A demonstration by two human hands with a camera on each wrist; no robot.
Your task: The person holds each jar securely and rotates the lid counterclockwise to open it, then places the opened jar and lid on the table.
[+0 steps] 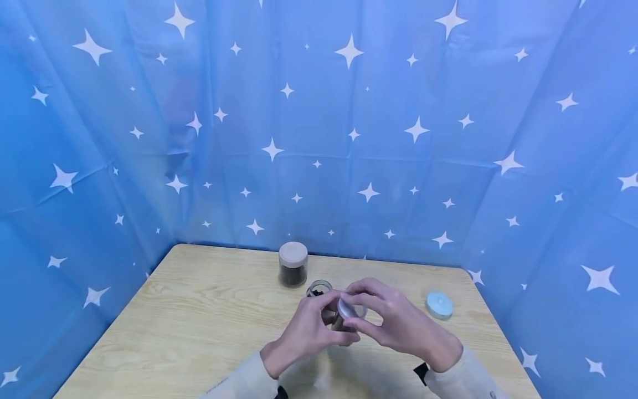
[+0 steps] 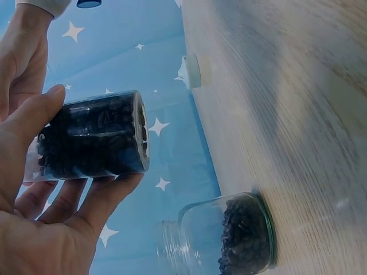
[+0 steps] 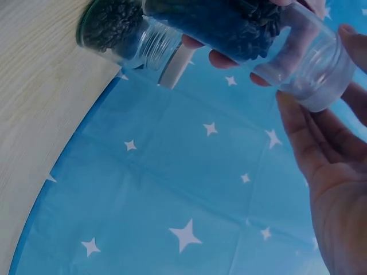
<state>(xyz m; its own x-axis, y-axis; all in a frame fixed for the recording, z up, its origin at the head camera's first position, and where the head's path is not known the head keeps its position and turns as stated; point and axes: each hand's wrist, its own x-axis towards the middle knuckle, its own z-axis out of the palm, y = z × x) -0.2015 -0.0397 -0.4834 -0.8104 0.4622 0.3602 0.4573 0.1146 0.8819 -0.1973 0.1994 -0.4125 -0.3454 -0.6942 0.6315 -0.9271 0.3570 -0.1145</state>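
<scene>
My left hand (image 1: pixel 309 330) grips a clear jar (image 2: pixel 92 137) of small dark beans or similar pieces, thumb on one side and fingers on the other. At the jar's top end, the fingers and thumb of my right hand (image 1: pixel 399 318) pinch a pale, see-through lid (image 3: pixel 327 86). Whether that lid is loose or screwed down cannot be told. Just beyond the left hand an uncovered glass jar (image 2: pixel 246 235) stands upright on the table, partly filled with similar dark pieces. From the head view, the left hand covers much of it.
Farther back on the wooden table (image 1: pixel 209 310) stands a jar with a white lid (image 1: pixel 293 255) and dark contents. A light blue lid (image 1: pixel 440 305) lies to the right of my right hand. A blue curtain with white stars (image 1: pixel 319 122) surrounds the table's back and sides.
</scene>
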